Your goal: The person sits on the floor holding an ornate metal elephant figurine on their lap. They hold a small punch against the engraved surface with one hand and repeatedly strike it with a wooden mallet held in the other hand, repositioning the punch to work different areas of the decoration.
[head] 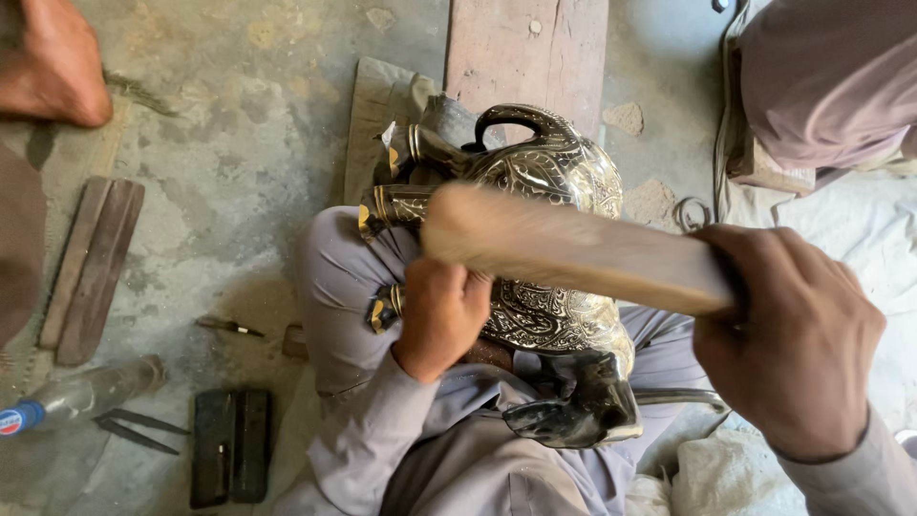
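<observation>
Right hand (793, 339) fisted round blurred pale wooden mallet (573, 250), raised over the lap. Left hand (441, 315) clenched, apparently pinching a tool, itself hidden. Shiny engraved silver elephant-shaped metal figure (554, 191) rests on the knees, body already densely patterned; what remains unclear. Beyond, wooden plank (525, 48) on concrete floor (258, 143).

A silvery elephant figure (559, 191) with engraved floral patterns and black trunk, beneath a tan wooden mallet (573, 248).
</observation>
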